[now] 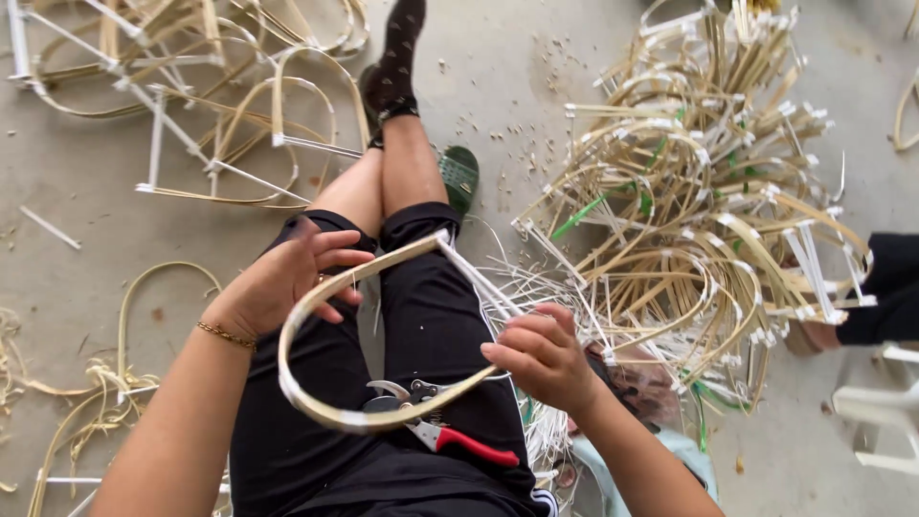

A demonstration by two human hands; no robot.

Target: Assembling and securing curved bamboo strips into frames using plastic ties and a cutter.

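A bent bamboo strip (316, 306), curved into a loop with white binding at its joints, is held over my lap. My left hand (282, 280) grips the loop's upper left side, fingers curled around the strip. At the loop's right end, my right hand (541, 356) pinches the strip together with thin white ties (479, 278) that run up to the loop's top corner. Red-handled pruning shears (436, 431) lie on my black shorts, just under the loop's lower edge.
A large heap of finished bamboo loop frames (699, 191) lies on the concrete floor to the right. More frames (191, 105) lie at the upper left. Loose strips (105, 383) lie at left. Another person's dark sleeve (885, 287) and a white plastic chair (885, 407) are at the right edge.
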